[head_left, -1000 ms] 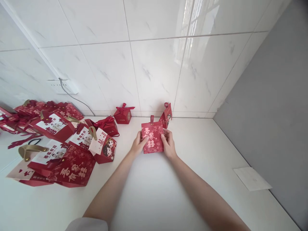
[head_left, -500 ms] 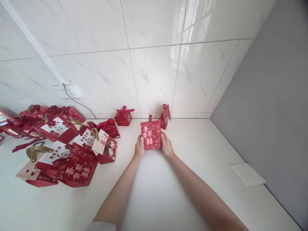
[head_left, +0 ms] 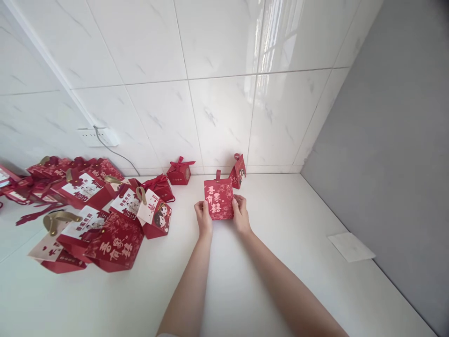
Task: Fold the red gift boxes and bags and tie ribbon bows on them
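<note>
A flat-faced red gift box (head_left: 218, 206) with pale lettering and a short red strap loop on top stands upright on the white tabletop in front of me. My left hand (head_left: 204, 219) is at its left edge, thumb against the side, with bent fingers a little apart from the thumb. At the right edge, my right hand (head_left: 241, 217) has its thumb on the box and its fingers curled. The fingertips behind the box are partly hidden. Just behind it, near the wall, a smaller red box (head_left: 238, 172) with a loop and cartoon figures stands upright.
Left of my hands, several red and white gift boxes (head_left: 115, 241) with gold handles crowd together. A red box with a ribbon bow (head_left: 179, 173) stands by the tiled wall. A socket (head_left: 97, 137) with a grey cable is above. A white card (head_left: 351, 246) lies near the grey panel (head_left: 396, 140).
The fingers of both hands have loosened and shifted around the gift box, showing more beside its edges. The box stays nearly in place. The view has turned slightly.
</note>
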Tool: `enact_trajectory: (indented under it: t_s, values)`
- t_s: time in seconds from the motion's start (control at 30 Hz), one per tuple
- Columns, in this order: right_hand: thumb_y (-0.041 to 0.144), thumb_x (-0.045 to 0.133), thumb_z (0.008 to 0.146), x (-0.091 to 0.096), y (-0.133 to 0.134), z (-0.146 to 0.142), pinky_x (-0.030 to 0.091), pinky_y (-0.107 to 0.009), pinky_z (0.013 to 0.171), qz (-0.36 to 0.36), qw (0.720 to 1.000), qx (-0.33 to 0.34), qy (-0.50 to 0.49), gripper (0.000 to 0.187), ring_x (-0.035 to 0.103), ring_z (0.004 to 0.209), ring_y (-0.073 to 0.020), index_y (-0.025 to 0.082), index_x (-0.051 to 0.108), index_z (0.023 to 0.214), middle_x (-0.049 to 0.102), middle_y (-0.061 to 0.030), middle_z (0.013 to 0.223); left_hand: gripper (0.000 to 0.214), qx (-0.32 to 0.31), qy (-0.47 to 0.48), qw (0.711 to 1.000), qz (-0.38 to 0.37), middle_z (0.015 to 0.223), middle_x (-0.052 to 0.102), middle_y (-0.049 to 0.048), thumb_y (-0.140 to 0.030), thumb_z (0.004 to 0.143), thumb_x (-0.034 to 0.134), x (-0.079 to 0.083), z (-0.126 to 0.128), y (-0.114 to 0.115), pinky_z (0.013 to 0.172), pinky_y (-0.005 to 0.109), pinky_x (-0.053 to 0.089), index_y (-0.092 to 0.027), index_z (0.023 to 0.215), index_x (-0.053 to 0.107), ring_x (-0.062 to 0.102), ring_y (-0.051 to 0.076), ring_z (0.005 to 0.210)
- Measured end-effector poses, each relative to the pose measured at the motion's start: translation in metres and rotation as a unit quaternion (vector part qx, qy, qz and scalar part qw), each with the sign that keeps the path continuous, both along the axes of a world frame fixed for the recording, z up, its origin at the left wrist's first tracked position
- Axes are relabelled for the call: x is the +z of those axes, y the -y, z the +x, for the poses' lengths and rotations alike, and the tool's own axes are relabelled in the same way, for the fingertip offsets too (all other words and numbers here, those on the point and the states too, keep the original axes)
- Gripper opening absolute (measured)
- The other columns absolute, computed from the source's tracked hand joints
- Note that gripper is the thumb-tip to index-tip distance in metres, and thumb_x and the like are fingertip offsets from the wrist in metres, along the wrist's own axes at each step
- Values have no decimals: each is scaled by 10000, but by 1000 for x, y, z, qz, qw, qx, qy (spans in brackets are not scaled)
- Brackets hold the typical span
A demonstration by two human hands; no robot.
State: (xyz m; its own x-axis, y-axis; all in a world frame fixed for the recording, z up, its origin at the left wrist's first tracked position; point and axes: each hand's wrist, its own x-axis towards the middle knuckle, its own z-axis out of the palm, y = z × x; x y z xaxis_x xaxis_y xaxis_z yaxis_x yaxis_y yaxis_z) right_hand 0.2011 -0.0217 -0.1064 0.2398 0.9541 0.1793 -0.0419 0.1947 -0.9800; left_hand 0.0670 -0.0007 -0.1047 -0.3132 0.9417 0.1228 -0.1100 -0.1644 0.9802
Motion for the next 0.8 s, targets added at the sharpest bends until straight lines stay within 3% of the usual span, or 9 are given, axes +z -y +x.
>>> enact_trajectory:
  t_s: [0.13,0.3,0.43,0.63,0.8]
  values:
    - [563,432,903,-1,8,6,462,-323,821,-11,999,46,-14,366,588,913,-205,215,542,877,652,-41,998,446,-67,1,997,-23,922,677,67,-585,826,521,6,-4,9,810,338,503,-165,937,626,640,209,874]
    - [545,402,923,1,5,9,463,-329,803,-13,997,71,-18,368,577,873,-206,217,559,864,637,-29,922,518,-183,27,983,-17,1083,686,125,-560,876,468,17,-11,4,871,374,502,-125,1102,634,643,245,985]
    - [532,378,936,0,-2,10,458,-338,804,-17,998,58,-12,355,560,866,-212,227,544,863,617,-34,916,481,-194,27,980,-27,1096,685,106,-545,887,464,15,-9,-9,883,375,504,-146,1107,620,645,237,991]
    - [500,382,945,2,-2,10,438,-316,746,-22,999,39,-6,313,529,817,-205,234,510,840,590,-26,885,355,-179,7,983,-25,985,682,59,-506,895,472,12,-7,-9,805,324,522,-179,947,600,647,192,879]
    - [486,385,952,4,-1,8,447,-312,743,-27,999,19,-14,310,544,827,-199,224,513,846,610,-31,920,304,-156,16,987,-42,1071,652,31,-467,866,540,15,-3,-8,829,320,521,-232,1058,538,636,186,937]
